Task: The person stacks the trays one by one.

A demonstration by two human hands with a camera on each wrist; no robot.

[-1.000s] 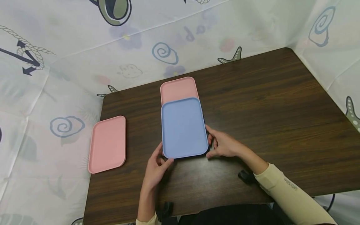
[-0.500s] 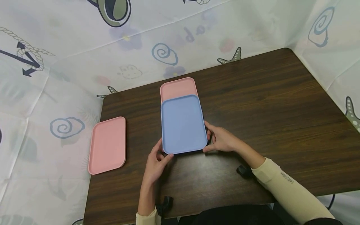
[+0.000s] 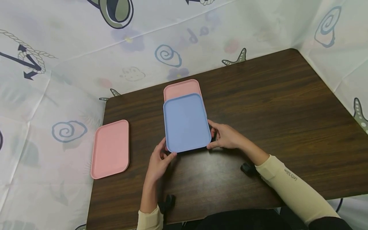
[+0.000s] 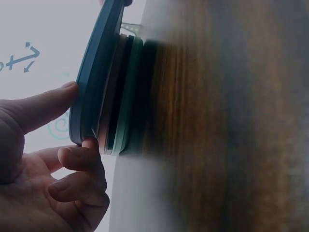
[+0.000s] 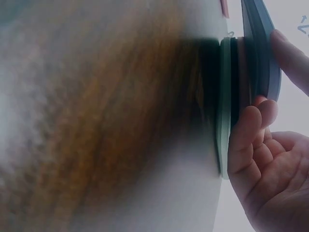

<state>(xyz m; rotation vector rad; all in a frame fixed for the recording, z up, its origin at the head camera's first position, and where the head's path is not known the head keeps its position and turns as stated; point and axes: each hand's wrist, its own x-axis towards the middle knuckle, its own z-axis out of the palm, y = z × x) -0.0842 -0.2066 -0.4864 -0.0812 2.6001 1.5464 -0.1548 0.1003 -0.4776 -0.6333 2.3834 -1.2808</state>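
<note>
Fingers [image 4: 79, 157] of the left hand [image 3: 159, 159] pinch the near left corner of the blue tray [image 3: 186, 123], thumb on its top face and fingertips curled under the rim; the right hand [image 3: 225, 136] grips the near right corner the same way, thumb [image 5: 289, 55] over the edge and fingers [image 5: 246, 130] tucked beneath. In both wrist views the blue tray is tilted up at its near end, above a stack of other trays; a pink tray [image 3: 181, 88] shows past its far end, and the wrist views show a greenish tray [image 5: 223, 106] at the bottom, with how many lie between hard to tell. That stack sits near the middle of the tabletop [image 3: 273, 105], toward its far edge; a second pink tray [image 3: 110, 148] lies apart at the left edge, partly overhanging it.

Judging by its thin, even rim, the blue tray looks stiff, light and smooth, probably plastic; it may slide off the tray below if tipped, so a hold at two near corners or along the long sides, thumb above and fingers below, seems soundest. A patterned white curtain [image 3: 72, 64] surrounds the tabletop.
</note>
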